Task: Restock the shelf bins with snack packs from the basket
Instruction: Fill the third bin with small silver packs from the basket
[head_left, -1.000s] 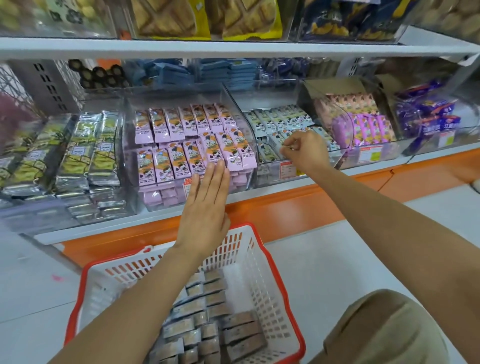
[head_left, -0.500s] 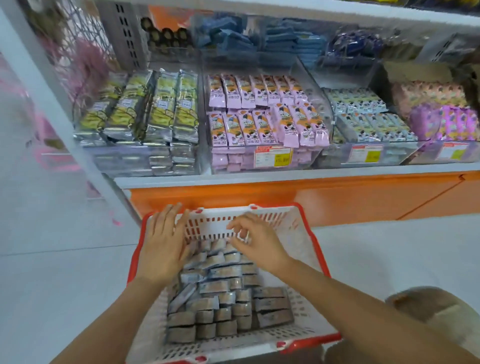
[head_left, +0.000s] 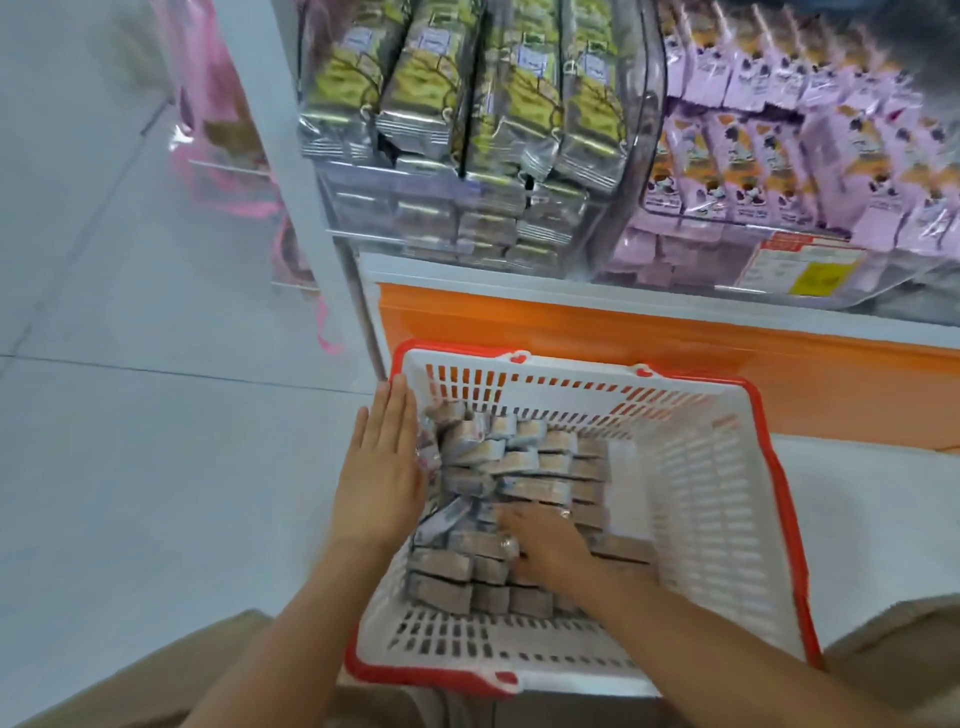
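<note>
Bins (head_left: 647, 119) were up ahead of both hands, well apart, looked mostly full. Basket (head_left: 701, 493) sat right under hands, grey packs (head_left: 524, 488) piled in its left half. L hand (head_left: 382, 467) was flat, fingers straight, pressed on basket's left wall, holding nothing. R hand (head_left: 545, 545) was down on packs, just right of L hand. Fingers bent into pile but blurred, couldn't tell if gripping. Step: pick-up from basket. Next, prob: pinch a few packs w/ R, lift over rim, carry fwd to a bin w/ room.
</note>
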